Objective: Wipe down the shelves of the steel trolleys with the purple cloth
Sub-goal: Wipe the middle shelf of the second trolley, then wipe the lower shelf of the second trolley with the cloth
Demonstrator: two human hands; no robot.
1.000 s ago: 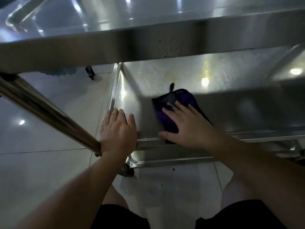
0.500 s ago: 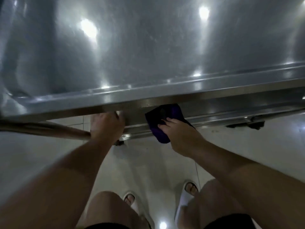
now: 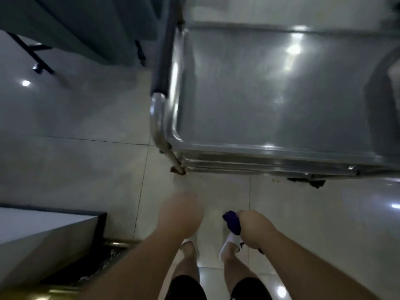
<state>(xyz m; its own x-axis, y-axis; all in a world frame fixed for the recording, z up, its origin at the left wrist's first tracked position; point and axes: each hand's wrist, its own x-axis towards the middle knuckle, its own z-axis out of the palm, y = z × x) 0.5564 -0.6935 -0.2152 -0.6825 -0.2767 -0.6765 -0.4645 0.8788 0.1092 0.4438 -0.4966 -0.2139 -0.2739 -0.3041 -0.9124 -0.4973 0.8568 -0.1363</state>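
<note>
The right hand (image 3: 252,227) was closed in a loose fist around the bunched purple cloth (image 3: 232,223), which poked out on the thumb side and hung a little below the knuckles, clear of any surface. Holding it balled up like that reads as a carrying grip, not a wiping one: a flat palm would be wanted to press the fabric against metal. The left hand (image 3: 180,213) was blurred, so how far its fingers were spread could not be told; it appeared to have nothing in it and touched nothing.

Both hands hung low in front of the person's legs, above the pale glossy tiled floor (image 3: 86,165) and well apart from the stainless steel trolley (image 3: 281,154). The trolley's shiny flat top shelf (image 3: 270,89), with a raised rim and a rounded near-left corner, stood ahead and to the right, bare except for ceiling-light reflections. A tubular steel handle (image 3: 158,118) ran along its left end.

Judging from this stance, the person was between wipes, standing upright and either shifting to another shelf or to another trolley; the cloth stayed ready in the working hand for that reason.
</note>
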